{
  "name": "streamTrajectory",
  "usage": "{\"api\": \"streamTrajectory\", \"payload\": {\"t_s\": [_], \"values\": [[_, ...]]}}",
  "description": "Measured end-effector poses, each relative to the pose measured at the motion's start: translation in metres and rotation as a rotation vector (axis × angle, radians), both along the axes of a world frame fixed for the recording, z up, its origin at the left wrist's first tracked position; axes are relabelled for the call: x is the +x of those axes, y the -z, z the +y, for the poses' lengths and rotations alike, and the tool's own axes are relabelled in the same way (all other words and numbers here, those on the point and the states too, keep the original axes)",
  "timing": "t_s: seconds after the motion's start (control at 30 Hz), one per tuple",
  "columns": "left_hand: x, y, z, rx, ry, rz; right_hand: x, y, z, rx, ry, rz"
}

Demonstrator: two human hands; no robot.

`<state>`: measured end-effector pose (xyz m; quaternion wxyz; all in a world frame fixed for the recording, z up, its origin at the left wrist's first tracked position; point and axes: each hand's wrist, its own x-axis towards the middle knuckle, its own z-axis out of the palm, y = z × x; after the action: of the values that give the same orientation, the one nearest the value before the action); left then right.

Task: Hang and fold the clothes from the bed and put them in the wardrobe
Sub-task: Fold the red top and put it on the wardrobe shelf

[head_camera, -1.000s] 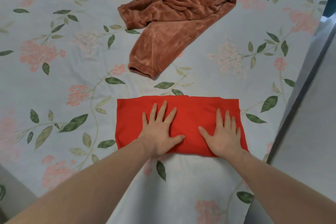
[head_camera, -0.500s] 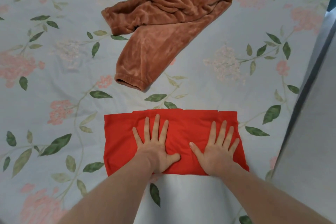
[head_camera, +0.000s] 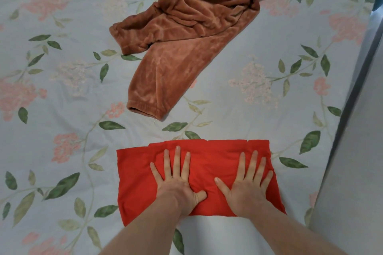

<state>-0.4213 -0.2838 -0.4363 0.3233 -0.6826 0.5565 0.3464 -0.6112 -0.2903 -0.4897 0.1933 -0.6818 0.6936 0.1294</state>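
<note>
Red garment [head_camera: 199, 174], folded to a flat rectangle, lies at the near edge of the bed [head_camera: 62, 93]. Judged progress: folding of this piece is nearly complete; transfer to the wardrobe remains. Brown trousers [head_camera: 186, 33] lie crumpled farther up the bed, well apart, not yet folded. No wardrobe or hanger is visible. Left hand [head_camera: 178, 184] and right hand [head_camera: 246, 186] each form a flat grip: fingers straight and spread, palms pressing down on the red garment, holding nothing. The 2 hands lie side by side, not touching.
</note>
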Motion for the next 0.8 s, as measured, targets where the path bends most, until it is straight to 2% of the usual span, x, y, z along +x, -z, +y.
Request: {"api": "streamTrajectory", "payload": {"t_s": [0.4, 0.5, 0.57, 0.67, 0.73, 0.8], "values": [[0.000, -0.002, -0.003, -0.010, 0.003, 0.005, -0.002, 0.003, -0.001, -0.057, -0.015, -0.020], [0.002, -0.003, 0.001, -0.008, -0.002, 0.004, -0.003, -0.008, 0.002, -0.049, -0.012, -0.099], [0.002, -0.001, 0.002, -0.021, -0.007, 0.006, -0.009, -0.022, 0.002, -0.023, 0.010, -0.231], [0.002, -0.001, 0.002, -0.040, -0.007, 0.012, -0.030, -0.056, -0.001, -0.162, 0.174, -0.537], [0.002, 0.001, 0.003, -0.047, -0.008, 0.012, -0.050, -0.071, 0.001, -0.324, 0.339, -0.567], [0.003, 0.002, 0.005, -0.054, -0.010, 0.006, -0.066, -0.079, 0.002, -0.342, 0.523, -0.535]]}}
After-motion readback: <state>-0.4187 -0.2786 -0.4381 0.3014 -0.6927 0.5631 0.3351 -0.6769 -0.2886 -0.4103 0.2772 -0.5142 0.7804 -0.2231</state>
